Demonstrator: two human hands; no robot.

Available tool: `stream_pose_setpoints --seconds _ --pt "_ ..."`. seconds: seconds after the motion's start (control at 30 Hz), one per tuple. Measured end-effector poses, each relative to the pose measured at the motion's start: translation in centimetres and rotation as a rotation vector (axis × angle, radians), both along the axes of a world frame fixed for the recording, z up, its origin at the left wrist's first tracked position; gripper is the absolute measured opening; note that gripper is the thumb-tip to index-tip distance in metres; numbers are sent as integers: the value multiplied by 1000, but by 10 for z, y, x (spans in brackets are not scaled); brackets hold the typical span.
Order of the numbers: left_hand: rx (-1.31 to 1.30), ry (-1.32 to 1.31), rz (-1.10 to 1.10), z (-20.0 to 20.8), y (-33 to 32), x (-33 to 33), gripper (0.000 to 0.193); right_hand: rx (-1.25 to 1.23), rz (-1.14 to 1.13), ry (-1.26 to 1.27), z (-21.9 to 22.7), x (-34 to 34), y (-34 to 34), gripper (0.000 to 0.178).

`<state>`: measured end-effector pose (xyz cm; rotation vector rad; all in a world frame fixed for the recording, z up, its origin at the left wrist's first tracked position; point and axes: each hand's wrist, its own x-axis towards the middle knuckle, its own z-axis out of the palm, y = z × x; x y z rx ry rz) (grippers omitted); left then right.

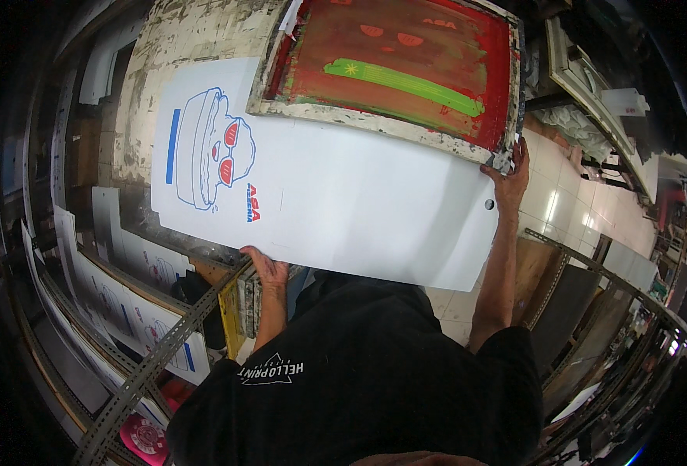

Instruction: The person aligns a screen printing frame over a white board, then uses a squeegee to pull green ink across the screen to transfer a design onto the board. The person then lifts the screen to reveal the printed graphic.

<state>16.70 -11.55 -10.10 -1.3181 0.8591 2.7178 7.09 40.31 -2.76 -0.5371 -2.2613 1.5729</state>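
Note:
A large white sheet (374,194) lies in front of me, printed at its left with a blue-outlined drawing (217,149), red shapes and a blue bar. My left hand (267,269) grips its near edge, with the fingers partly hidden beneath. Over the sheet's far side rests a screen-printing frame (382,123) with worn, paint-stained edges. Its red mesh (374,46) carries a strip of green tape (406,87). My right hand (512,175) is closed round the frame's near right corner, beside a small dark hole in the sheet.
The worn, stained work table (196,27) extends at the far left. Metal racks (145,380) hold several printed white sheets (174,342) at lower left. Tiled floor (565,186) shows at right, beside a wooden-edged rack (545,279) and a white-framed stand (600,116).

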Motion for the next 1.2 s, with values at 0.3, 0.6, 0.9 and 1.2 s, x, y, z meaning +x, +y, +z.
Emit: stream_pose_setpoints --seconds 0.3,0.6,0.9,1.2 --pt "-40 38 -25 8 6 -5 98 35 10 -15 -1 0 1 103" --pt "36 38 58 -1 2 -3 98 32 -3 -26 -1 0 1 102" --pt "-12 116 38 -1 0 2 87 49 -9 -41 -3 -1 1 104" --pt "59 48 76 -1 3 -4 92 104 -29 -49 -7 1 2 104"
